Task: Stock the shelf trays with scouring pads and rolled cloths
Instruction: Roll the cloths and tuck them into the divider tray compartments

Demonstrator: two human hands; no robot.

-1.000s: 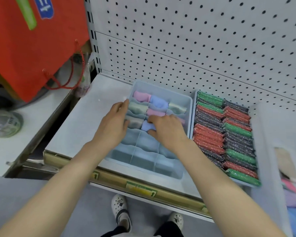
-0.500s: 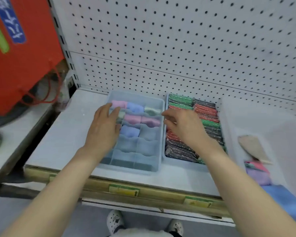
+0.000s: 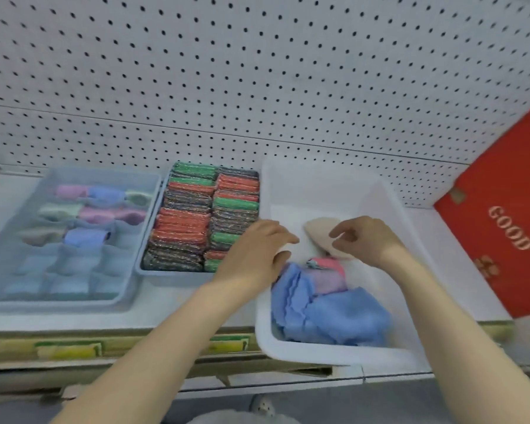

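Eight rolled cloths (image 3: 84, 237), soft and pastel, are set in the far cells of a translucent divided tray (image 3: 98, 171). Beside it, glittery pads (image 3: 181, 221) in green, red and dark are packed in two columns in a second tray (image 3: 172, 272). Blue cloths (image 3: 334, 316) and one beige cloth (image 3: 317, 229) are kept in a white bin (image 3: 325, 185). The left hand (image 3: 254, 255) is laid relaxed at its rim, nothing held. The right hand (image 3: 367, 240) is curled over the beige cloth — whether it is gripped cannot be told.
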